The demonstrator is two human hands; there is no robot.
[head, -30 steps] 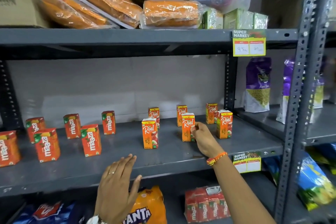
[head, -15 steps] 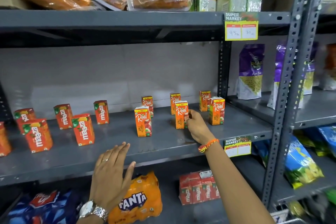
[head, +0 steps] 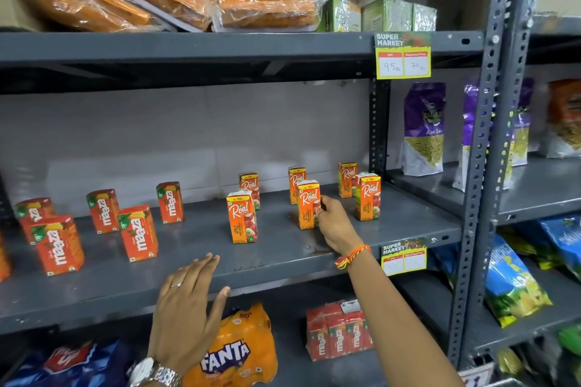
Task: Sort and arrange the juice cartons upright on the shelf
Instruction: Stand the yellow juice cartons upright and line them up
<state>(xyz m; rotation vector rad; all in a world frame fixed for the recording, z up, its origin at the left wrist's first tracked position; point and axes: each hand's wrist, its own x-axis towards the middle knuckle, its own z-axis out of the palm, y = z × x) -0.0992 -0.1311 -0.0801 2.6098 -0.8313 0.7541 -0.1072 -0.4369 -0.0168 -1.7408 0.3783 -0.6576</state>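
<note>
A grey metal shelf runs across the middle of the frame, with small juice cartons standing upright on it.

On the left half stand red and orange cardboard Maaza cartons, spaced apart in two loose rows. On the right half stand orange cardboard Real apple cartons, also apart from one another, some nearer the front and some nearer the back wall.

The right hand reaches in from the lower right of the frame, with an orange and red thread band at the wrist. Its fingertips touch the right side of one upright orange Real carton, just right of centre in the frame. The fingers are curled together around that edge; whether the thumb closes on the far side cannot be told. The carton sits on the shelf, to the left of the hand.

The left hand is at lower centre, palm down, fingers straight and close together with the thumb spread out. Its fingertips lie over the shelf's front edge, well apart from any carton. A ring is on one finger and a silver metal watch is on the wrist.

Below, at the bottom centre, lies an orange plastic Fanta pack. A yellow price tag hangs from the upper shelf at upper right.
</note>
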